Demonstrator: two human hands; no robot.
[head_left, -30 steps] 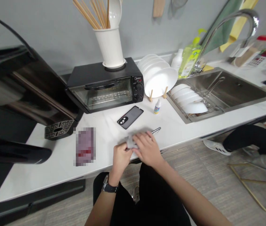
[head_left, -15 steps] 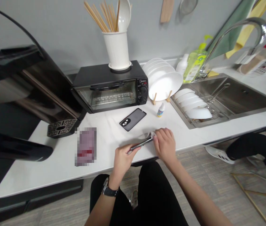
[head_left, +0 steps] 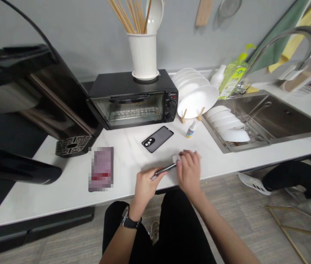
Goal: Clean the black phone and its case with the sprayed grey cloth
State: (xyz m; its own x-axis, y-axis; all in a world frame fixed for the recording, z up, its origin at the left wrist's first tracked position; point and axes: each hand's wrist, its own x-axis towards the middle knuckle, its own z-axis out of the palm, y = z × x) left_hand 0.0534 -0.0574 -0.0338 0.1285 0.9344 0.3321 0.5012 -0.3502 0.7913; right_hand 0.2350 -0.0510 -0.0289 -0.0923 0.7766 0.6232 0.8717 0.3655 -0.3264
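My left hand [head_left: 146, 185] is closed on one end of a thin phone [head_left: 166, 169], seen edge-on just above the counter's front edge. Around the phone's far end curls my right hand [head_left: 189, 171], with a pale grey cloth [head_left: 176, 158] bunched in its fingers against the phone. Most of the cloth is hidden by the hand. Behind my hands, a dark-rimmed translucent phone case [head_left: 161, 138] lies flat on the counter. A small white spray bottle [head_left: 191, 129] with a yellow and blue label stands right of the case.
A pixelated flat item [head_left: 102, 168] lies on the white counter [head_left: 62, 196] at left, near a black machine [head_left: 59, 106]. Behind stand a toaster oven [head_left: 136, 108] and racked white plates [head_left: 198, 101]. The sink [head_left: 290, 113] holding bowls is at right. Another person's leg [head_left: 284, 178] shows below.
My right hand has shifted slightly left along the phone with the cloth, and less cloth shows beside its fingers. The left hand keeps its hold. The camera view has shifted a little.
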